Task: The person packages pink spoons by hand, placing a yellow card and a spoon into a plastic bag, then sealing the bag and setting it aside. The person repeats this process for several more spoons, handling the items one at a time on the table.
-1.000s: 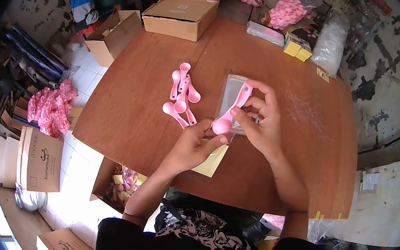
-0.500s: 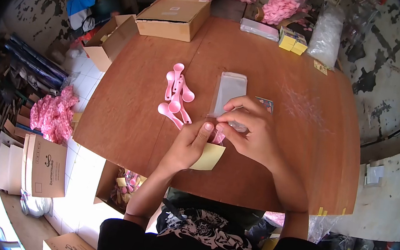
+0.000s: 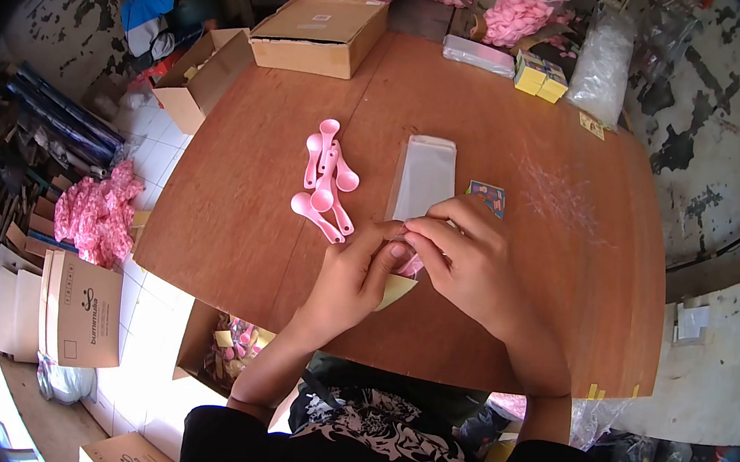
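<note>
My left hand (image 3: pixel 354 275) and my right hand (image 3: pixel 467 256) meet over the near half of the table, fingertips pinched together at the top of a small clear plastic bag. A bit of pink spoon (image 3: pixel 409 266) shows inside the bag, and a pale yellow card (image 3: pixel 394 292) hangs below it. The fingers hide much of the bag. To the left lies a loose group of pink measuring spoons (image 3: pixel 323 198). Just beyond my hands rests a stack of clear plastic sleeves (image 3: pixel 428 178), with a small printed card (image 3: pixel 488 197) beside it.
On the table's (image 3: pixel 238 189) far side stand a cardboard box (image 3: pixel 314 38), yellow card stacks (image 3: pixel 541 77) and a roll of clear plastic (image 3: pixel 602 66). An open box of packed spoons (image 3: pixel 234 343) is below the left edge. Another person (image 3: pixel 152 19) is at the back left.
My hands have drawn closer together and both now pinch the bag's top. The yellow card has tilted and shows less; the printed card beyond is more exposed.
</note>
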A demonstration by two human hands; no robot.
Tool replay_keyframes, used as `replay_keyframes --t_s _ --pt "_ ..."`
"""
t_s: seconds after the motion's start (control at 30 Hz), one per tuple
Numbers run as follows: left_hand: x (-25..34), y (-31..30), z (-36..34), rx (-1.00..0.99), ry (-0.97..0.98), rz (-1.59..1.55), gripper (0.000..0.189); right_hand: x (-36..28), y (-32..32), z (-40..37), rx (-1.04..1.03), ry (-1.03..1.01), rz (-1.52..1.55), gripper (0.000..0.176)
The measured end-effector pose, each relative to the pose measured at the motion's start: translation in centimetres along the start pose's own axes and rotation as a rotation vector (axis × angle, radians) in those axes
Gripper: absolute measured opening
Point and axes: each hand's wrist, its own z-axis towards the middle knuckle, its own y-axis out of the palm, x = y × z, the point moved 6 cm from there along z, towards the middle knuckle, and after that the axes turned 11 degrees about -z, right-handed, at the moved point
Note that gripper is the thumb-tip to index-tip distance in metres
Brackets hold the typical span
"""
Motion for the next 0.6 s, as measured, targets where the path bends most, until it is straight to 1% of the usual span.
replay_keyframes --t_s 0.03,0.07,0.1,0.13,0.17,0.2,0.27,0.3,0.33,0.37,0.4,0.43,0.47,0.5,0.53,0.57,0.6 --pt "0.4 0.1 0.0 -0.037 0.055 0.107 0.019 -0.4 -0.1 0.0 0.029 -0.067 -0.09 0.013" --pt "0.7 0.3 0.0 -0.075 0.11 0.214 0.021 -0.5 -0.1 0.0 0.03 -0.065 -0.091 0.013" --pt "1.0 0.3 0.0 -0.078 0.109 0.213 0.021 -0.9 -0.1 -0.1 0.015 -0.09 -0.16 0.015" --pt "1.3 0.5 -0.1 -0.132 0.077 0.215 0.022 -1.2 -0.1 -0.2 -0.001 -0.116 -0.228 0.017" --pt "1.3 0.8 -0.2 -0.185 0.045 0.217 0.024 -1.2 0.0 -0.3 -0.002 -0.114 -0.229 0.017" --pt "1.2 0.6 -0.2 -0.185 0.044 0.215 0.024 -1.4 0.1 -0.4 -0.01 -0.147 -0.284 0.018" --pt "1.1 0.9 -0.5 -0.323 0.076 0.24 0.025 -1.4 0.3 -0.6 -0.022 -0.179 -0.343 0.019" --pt "1.2 0.7 -0.5 -0.327 0.08 0.233 0.025 -0.8 0.1 -0.6 -0.005 -0.123 -0.244 0.017" --pt "1.5 0.5 -0.5 -0.32 0.109 0.155 0.026 -0.3 -0.4 -0.5 0.013 -0.067 -0.15 0.015" --pt "1.8 0.5 -0.6 -0.314 0.136 0.073 0.026 -0.2 -1.0 -0.5 0.01 -0.063 -0.164 0.015" --pt "1.7 0.7 -0.7 -0.322 0.141 0.062 0.026 0.7 -1.8 -0.4 -0.031 0.1 0.087 0.013" --pt "1.5 0.6 -0.8 -0.29 0.142 -0.037 0.026 1.4 -2.3 -0.3 -0.07 0.262 0.34 0.011" --pt "1.3 0.4 -0.9 -0.258 0.141 -0.135 0.025 2.0 -3.1 -0.2 -0.067 0.328 0.432 0.008" --pt "1.1 0.6 -1.2 -0.263 0.144 -0.142 0.025 3.6 -3.0 -0.9 -0.016 0.49 0.672 0.01" --pt "0.3 0.1 -1.4 -0.174 0.059 -0.199 0.025 4.2 -4.4 -0.8 0.02 0.618 0.784 0.006" --pt "-0.6 -0.3 -1.6 -0.085 -0.028 -0.253 0.025 6.1 -5.3 -1.0 0.079 0.602 0.868 0.004" --pt "-0.5 -0.1 -1.2 -0.023 0.034 -0.34 0.028 9.0 -6.1 -1.4 0.137 0.584 0.952 0.004"
